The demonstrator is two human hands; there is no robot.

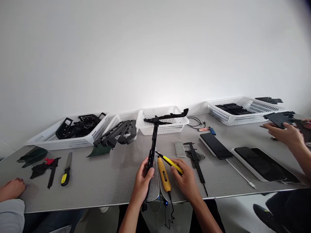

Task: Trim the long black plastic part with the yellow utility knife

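In my left hand [143, 178] is a long, narrow black plastic part [155, 132], gripped near its middle and tilted upright, its lower end hanging past the table edge. My right hand [186, 178] closes around a slim yellow pen-shaped tool [172, 162] with a ribbed grip. Its dark tip points at the black part; I cannot tell whether they touch. Between my hands lies a thick yellow corded tool [164, 174], its black cable running over the edge. Right of my right hand are a black caliper [197, 162] and a small grey rectangular block [180, 149].
White baskets [161, 129] along the wall hold black plastic parts. A yellow-black handled file [66, 171] and dark scraps lie left. Several phone-like devices [216, 145] and a white cable lie right. One person's hand [14, 187] rests at left; another person's hands [286, 134] hold black parts at right.
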